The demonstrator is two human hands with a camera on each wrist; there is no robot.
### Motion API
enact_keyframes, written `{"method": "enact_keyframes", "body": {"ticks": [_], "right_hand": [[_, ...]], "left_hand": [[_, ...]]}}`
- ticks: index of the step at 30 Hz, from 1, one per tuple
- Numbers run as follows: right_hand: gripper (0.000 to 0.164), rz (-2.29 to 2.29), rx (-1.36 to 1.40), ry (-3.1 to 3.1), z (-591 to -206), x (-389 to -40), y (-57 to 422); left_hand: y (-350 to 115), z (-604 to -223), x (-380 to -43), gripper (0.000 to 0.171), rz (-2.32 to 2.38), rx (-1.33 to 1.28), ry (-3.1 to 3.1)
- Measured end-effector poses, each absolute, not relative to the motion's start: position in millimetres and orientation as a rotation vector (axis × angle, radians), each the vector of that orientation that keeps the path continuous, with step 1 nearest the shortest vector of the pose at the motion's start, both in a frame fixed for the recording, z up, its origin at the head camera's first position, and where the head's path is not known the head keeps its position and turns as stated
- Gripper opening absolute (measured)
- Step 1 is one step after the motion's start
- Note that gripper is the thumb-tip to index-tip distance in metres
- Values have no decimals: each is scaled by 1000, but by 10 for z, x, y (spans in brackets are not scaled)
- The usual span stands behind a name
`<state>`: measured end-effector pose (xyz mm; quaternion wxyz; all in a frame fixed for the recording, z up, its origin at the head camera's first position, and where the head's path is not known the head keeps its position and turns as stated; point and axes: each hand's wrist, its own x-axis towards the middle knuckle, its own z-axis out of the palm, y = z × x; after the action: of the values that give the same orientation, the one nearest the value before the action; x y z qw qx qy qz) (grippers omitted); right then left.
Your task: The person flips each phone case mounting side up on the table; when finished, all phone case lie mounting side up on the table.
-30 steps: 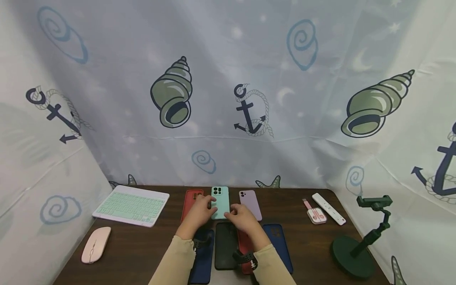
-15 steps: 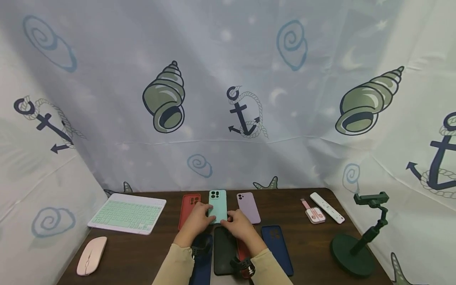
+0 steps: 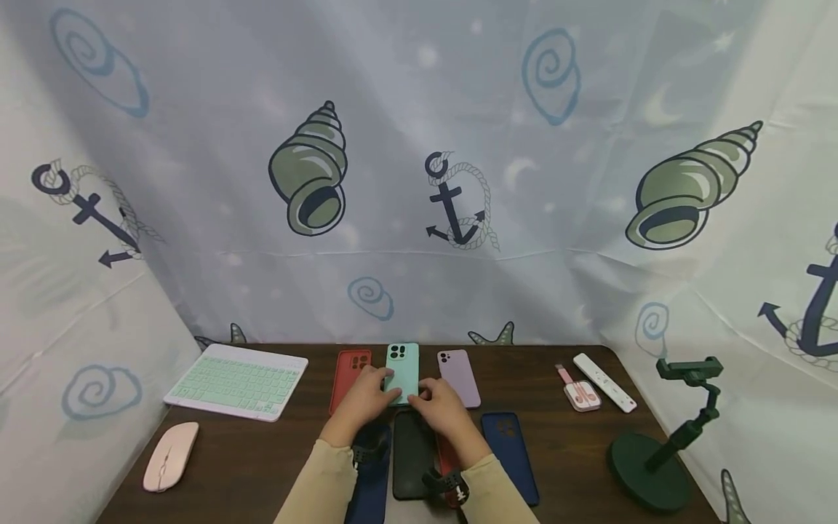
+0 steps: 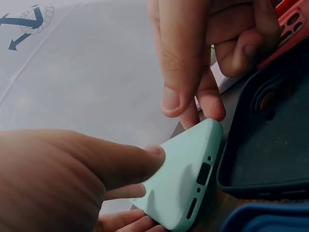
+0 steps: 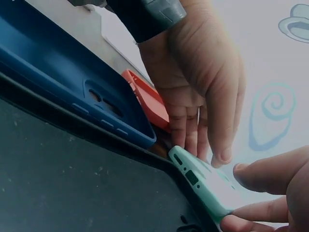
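Observation:
A mint-green phone case (image 3: 407,375) lies back up at the table's far middle, camera cutouts at its far end. My left hand (image 3: 366,399) holds its near left corner. In the left wrist view the thumb (image 4: 145,159) lies over the case's back, with the fingers at its edge. Facing it, my right hand (image 3: 445,407) holds the near right corner; in the right wrist view a fingertip (image 5: 231,220) rests at the corner and the thumb is above. A black phone case (image 3: 412,458) lies open side up just below the mint one, under the gap between my hands.
Red (image 3: 347,375), purple (image 3: 460,375) and dark blue (image 3: 511,455) phone cases lie close around. Another blue case (image 3: 371,473) and a red one (image 3: 448,462) are partly hidden by my arms. Keyboard (image 3: 238,382) and mouse (image 3: 170,456) stand left; a remote (image 3: 605,382) and green stand (image 3: 648,469) right.
Both hands have closed in on the mint phone case's near corners from just off its sides. The case itself has barely moved; the head view has shifted slightly.

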<state>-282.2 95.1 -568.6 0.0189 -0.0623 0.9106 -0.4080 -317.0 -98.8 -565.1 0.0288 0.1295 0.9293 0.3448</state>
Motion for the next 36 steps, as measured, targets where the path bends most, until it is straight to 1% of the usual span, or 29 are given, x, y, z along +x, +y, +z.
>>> {"method": "enact_keyframes", "body": {"ticks": [3,10,15,22,29,36], "right_hand": [[43,-1281,-187,2836,-5640,-2827,959],[49,-1363,-190,2766,-5613,-2790,960],[48,-1437,-221,2732,-5622,-2773,956],[38,-1477,-211,2793,-5646,-2791,954],[38,-1527,-280,2800,-5616,-2806,959],[42,-1521,-363,2797,-5645,-2802,944]], "left_hand": [[-990,-5630,-3179,48,1061,397,2868],[-993,-5590,-3166,44,1056,417,2853],[-993,-5595,-3153,45,1081,403,2832],[-994,-5570,-3136,41,1105,401,2801],[-983,-5497,-3126,44,1162,413,2770],[-999,-5470,-3116,58,1274,365,2693]]}}
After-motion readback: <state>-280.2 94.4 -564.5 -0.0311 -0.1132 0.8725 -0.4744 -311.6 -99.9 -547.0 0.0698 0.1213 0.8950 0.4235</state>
